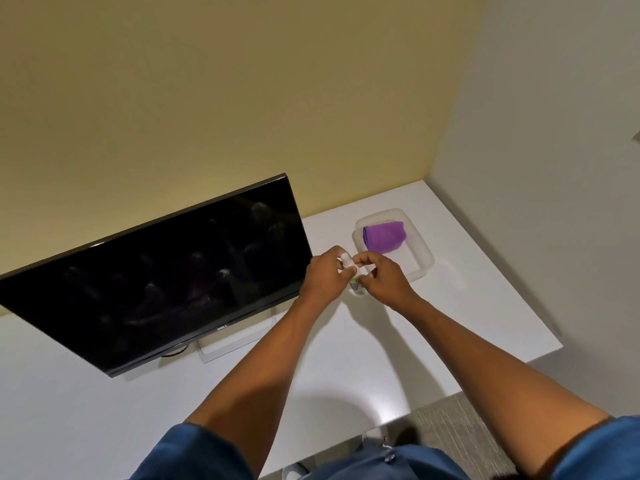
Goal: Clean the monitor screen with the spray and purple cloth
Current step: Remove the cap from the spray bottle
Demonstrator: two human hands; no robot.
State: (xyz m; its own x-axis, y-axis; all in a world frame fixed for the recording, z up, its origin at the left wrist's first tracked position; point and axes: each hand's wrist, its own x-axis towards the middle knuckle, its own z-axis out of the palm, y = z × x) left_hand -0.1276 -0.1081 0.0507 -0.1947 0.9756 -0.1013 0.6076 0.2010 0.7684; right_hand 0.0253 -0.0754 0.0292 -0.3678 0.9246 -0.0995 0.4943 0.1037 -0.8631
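Observation:
A black monitor (166, 268) stands on the white desk (346, 348), its dark screen smudged with fingerprints. A folded purple cloth (383, 236) lies in a clear plastic tray (420, 251) at the back right. Between monitor and tray, both hands meet around a small clear spray bottle (354, 275) with a white top. My left hand (325, 277) wraps the bottle's body. My right hand (381, 278) pinches the white cap at the top. Most of the bottle is hidden by the fingers.
A yellow wall (242, 98) rises behind the monitor and a pale wall (536, 168) closes the right side. The monitor's white stand base (235, 341) and a cable sit under the screen. Grey carpet (460, 431) shows past the desk's front edge.

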